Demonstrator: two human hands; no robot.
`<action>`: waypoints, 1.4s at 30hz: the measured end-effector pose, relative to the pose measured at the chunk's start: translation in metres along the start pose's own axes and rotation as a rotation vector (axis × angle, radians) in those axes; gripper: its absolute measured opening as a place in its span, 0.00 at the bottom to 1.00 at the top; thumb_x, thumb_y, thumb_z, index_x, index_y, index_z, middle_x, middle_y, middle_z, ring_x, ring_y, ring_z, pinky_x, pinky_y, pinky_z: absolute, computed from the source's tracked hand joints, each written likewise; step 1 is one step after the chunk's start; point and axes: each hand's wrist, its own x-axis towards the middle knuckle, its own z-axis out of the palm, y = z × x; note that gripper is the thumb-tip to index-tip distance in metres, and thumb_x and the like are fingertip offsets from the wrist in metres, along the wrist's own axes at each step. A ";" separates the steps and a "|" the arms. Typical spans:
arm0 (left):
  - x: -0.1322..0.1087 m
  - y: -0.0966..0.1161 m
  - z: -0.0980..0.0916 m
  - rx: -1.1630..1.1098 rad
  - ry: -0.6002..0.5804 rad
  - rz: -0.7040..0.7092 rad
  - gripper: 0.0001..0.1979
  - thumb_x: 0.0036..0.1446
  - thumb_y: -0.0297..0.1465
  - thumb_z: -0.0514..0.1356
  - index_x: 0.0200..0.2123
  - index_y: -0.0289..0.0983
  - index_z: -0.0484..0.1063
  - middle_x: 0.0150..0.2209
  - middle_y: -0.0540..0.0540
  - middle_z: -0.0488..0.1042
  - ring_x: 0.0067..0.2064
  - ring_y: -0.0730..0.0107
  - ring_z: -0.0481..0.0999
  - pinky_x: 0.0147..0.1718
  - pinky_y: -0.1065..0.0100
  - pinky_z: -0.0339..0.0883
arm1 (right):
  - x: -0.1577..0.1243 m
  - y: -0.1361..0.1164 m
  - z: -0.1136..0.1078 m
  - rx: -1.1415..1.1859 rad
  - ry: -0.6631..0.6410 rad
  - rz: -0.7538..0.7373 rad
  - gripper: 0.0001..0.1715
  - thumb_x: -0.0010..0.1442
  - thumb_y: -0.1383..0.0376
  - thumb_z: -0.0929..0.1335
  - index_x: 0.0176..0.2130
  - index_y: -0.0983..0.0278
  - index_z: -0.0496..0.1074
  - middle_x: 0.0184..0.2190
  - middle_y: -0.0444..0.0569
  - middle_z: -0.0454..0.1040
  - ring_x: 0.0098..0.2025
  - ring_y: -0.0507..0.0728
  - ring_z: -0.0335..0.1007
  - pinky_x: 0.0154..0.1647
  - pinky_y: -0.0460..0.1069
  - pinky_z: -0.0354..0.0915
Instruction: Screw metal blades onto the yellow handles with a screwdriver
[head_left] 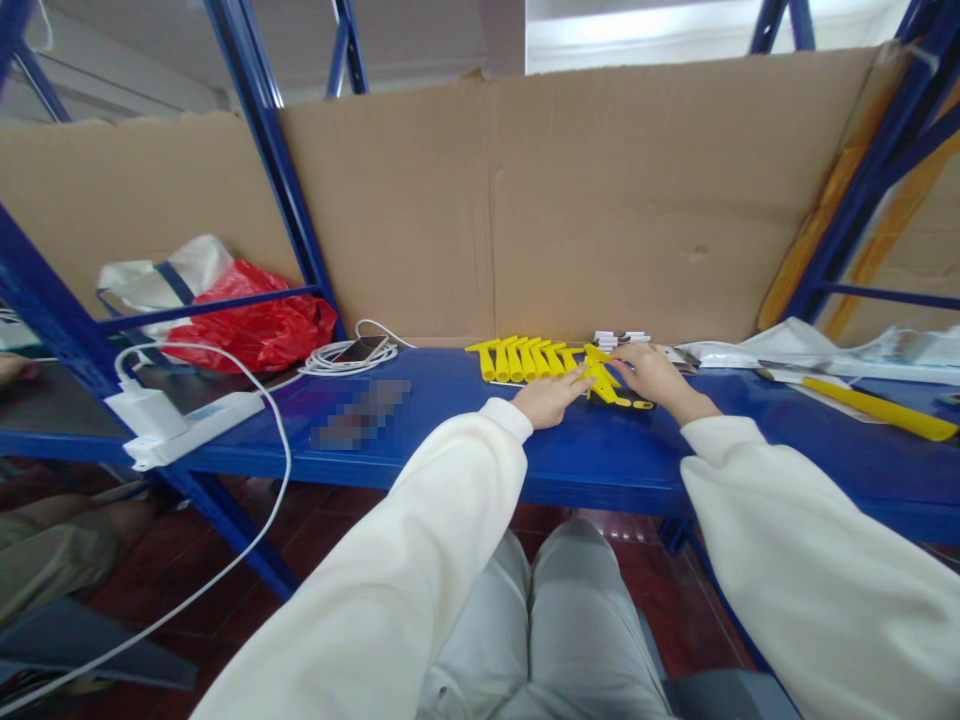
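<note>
Several yellow T-shaped plastic pieces [517,360] lie side by side in a row on the blue bench. At the row's right end is a small pile of yellow plastic pieces [601,386], lying at mixed angles. My left hand [551,400] rests low over the bench, its fingers closed at the pile's left side. From the right, my right hand [651,372] reaches in with bent fingers closed on a yellow piece in the same pile. The fingers partly cover the pieces. Small yellow parts [642,405] lie just in front of the right hand.
Behind the pile are small white-and-black parts [621,338]. A long yellow strip [877,408] and clear plastic bags [795,345] lie right. To the left are a coiled white cable [349,357], a power strip [202,425] and a red bag [255,315]. Cardboard [637,190] stands behind.
</note>
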 end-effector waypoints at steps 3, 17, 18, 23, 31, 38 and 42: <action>0.000 -0.001 0.001 -0.017 0.009 0.002 0.42 0.68 0.17 0.55 0.83 0.42 0.63 0.85 0.36 0.60 0.70 0.56 0.83 0.63 0.61 0.81 | 0.006 0.000 -0.001 0.081 -0.059 0.299 0.17 0.73 0.64 0.68 0.47 0.63 0.88 0.44 0.59 0.90 0.49 0.66 0.86 0.50 0.55 0.74; -0.001 0.002 -0.002 -0.024 -0.012 -0.012 0.41 0.71 0.17 0.53 0.84 0.45 0.62 0.86 0.38 0.59 0.70 0.56 0.84 0.64 0.61 0.81 | 0.033 -0.009 0.006 0.231 -0.394 0.764 0.14 0.61 0.76 0.73 0.26 0.63 0.78 0.18 0.47 0.71 0.29 0.59 0.76 0.31 0.49 0.69; -0.001 0.002 -0.002 -0.024 -0.016 -0.013 0.41 0.71 0.17 0.53 0.84 0.45 0.62 0.86 0.38 0.58 0.70 0.56 0.84 0.64 0.61 0.81 | 0.034 -0.008 0.007 0.203 -0.410 0.758 0.12 0.61 0.75 0.74 0.27 0.63 0.80 0.20 0.49 0.73 0.31 0.60 0.78 0.33 0.50 0.70; 0.000 0.001 0.002 -0.022 0.000 -0.009 0.42 0.70 0.17 0.53 0.84 0.45 0.62 0.85 0.37 0.60 0.68 0.55 0.85 0.61 0.60 0.82 | 0.033 -0.005 0.011 0.101 -0.440 0.692 0.06 0.62 0.71 0.74 0.36 0.67 0.87 0.32 0.58 0.85 0.43 0.66 0.85 0.44 0.52 0.75; 0.001 0.000 0.005 -0.018 0.008 -0.004 0.41 0.71 0.18 0.54 0.83 0.45 0.63 0.85 0.37 0.62 0.67 0.56 0.85 0.61 0.61 0.82 | 0.023 -0.002 0.010 0.153 -0.380 0.609 0.12 0.61 0.71 0.72 0.36 0.65 0.88 0.36 0.58 0.88 0.44 0.65 0.87 0.46 0.50 0.74; 0.001 -0.001 0.005 -0.012 0.033 0.002 0.43 0.68 0.16 0.55 0.83 0.43 0.63 0.85 0.34 0.60 0.67 0.55 0.85 0.61 0.60 0.82 | 0.022 -0.009 0.003 0.516 -0.104 0.581 0.12 0.64 0.63 0.74 0.28 0.61 0.80 0.28 0.52 0.83 0.36 0.60 0.81 0.44 0.51 0.75; 0.003 -0.001 0.007 -0.009 0.061 -0.071 0.45 0.68 0.15 0.53 0.84 0.43 0.60 0.86 0.33 0.56 0.67 0.53 0.85 0.61 0.58 0.83 | 0.019 -0.035 -0.007 0.903 -0.090 0.575 0.27 0.62 0.48 0.81 0.25 0.59 0.73 0.20 0.44 0.72 0.26 0.55 0.70 0.33 0.49 0.69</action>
